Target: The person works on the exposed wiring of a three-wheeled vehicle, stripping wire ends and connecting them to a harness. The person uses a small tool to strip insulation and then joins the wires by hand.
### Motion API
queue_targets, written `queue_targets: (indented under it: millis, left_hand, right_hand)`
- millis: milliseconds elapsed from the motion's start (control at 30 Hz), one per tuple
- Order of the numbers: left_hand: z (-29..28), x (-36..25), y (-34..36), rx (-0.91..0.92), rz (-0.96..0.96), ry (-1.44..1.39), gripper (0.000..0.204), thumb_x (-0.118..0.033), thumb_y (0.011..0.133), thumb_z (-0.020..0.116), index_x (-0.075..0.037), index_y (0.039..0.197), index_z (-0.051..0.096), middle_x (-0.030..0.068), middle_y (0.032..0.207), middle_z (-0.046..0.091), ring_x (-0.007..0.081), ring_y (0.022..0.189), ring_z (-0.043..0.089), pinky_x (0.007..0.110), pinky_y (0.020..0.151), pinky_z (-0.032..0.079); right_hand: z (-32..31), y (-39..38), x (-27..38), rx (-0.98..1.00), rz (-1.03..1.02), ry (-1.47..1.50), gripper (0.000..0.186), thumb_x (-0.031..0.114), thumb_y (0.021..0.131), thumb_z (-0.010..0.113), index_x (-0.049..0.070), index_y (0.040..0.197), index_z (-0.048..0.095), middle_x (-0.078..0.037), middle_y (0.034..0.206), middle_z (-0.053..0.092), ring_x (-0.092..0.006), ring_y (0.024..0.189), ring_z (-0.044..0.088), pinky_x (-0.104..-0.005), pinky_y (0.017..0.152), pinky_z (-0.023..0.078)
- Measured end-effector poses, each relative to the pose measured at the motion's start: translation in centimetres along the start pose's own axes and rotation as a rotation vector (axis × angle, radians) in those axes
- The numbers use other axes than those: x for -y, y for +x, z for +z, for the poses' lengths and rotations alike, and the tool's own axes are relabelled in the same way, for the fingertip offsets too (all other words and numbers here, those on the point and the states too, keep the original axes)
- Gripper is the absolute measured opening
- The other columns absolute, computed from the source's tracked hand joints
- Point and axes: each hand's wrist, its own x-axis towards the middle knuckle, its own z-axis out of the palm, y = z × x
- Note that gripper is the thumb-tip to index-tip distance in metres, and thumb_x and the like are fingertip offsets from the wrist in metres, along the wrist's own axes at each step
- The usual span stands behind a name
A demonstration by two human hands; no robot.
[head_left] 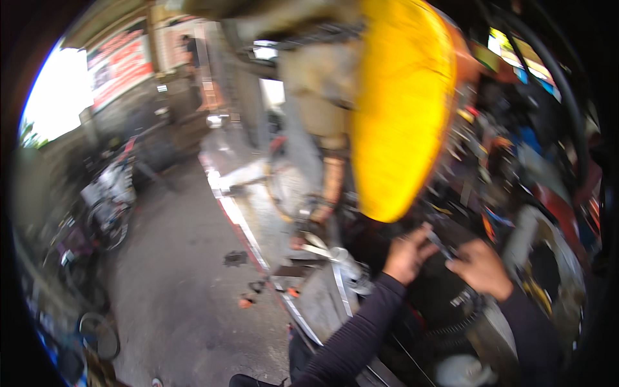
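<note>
My left hand and right hand are close together at the lower right, below a tall yellow curved panel. A slim, blurred metal piece runs between them; my left fingertips are at its upper end and my right fingers are closed on its lower end. Exactly what it is cannot be made out. Under my hands are dark machine parts and a coiled dark cable. Left of my hands lies a silver cylindrical part on a metal ledge.
Bicycles or motorbikes line the left wall. Small orange parts lie on the concrete floor. A blurred person is at the back. Cluttered parts fill the right side, with a pale housing beside my right hand.
</note>
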Motion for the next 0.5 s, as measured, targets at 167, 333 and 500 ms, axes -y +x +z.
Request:
queue_targets:
  millis: [167, 333, 500]
  left_hand:
    - [1.2, -0.3, 0.4, -0.026, -0.028, 0.057, 0.018, -0.021, 0.096, 0.072, -0.004, 0.101, 0.071, 0.0058, 0.094, 0.070, 0.0155, 0.086, 0.069, 0.030, 0.080, 0.059]
    - [1.7, 0.2, 0.4, -0.020, -0.047, 0.048, 0.019, -0.021, 0.096, 0.072, -0.003, 0.100, 0.071, 0.0055, 0.092, 0.069, 0.0149, 0.084, 0.069, 0.029, 0.080, 0.060]
    - [1.5, 0.2, 0.3, -0.027, -0.045, 0.042, 0.019, -0.021, 0.096, 0.073, -0.003, 0.101, 0.070, 0.0049, 0.093, 0.069, 0.0149, 0.085, 0.069, 0.030, 0.081, 0.060]
  right_hand:
    - [-1.1, -1.1, 1.8, -0.042, 0.091, 0.090, 0.030, 0.025, 0.080, 0.073, -0.004, 0.087, 0.072, -0.024, 0.071, 0.065, -0.0375, 0.070, 0.067, -0.0453, 0.067, 0.050]
    - [-0.9, -1.5, 1.5, -0.090, 0.128, 0.098, 0.027, 0.021, 0.081, 0.074, -0.006, 0.083, 0.070, -0.022, 0.068, 0.063, -0.0325, 0.061, 0.063, -0.0433, 0.061, 0.046]
    - [-0.9, -1.5, 1.9, -0.072, 0.128, 0.110, 0.026, 0.020, 0.081, 0.073, -0.005, 0.083, 0.069, -0.022, 0.067, 0.062, -0.0334, 0.059, 0.060, -0.0440, 0.060, 0.045]
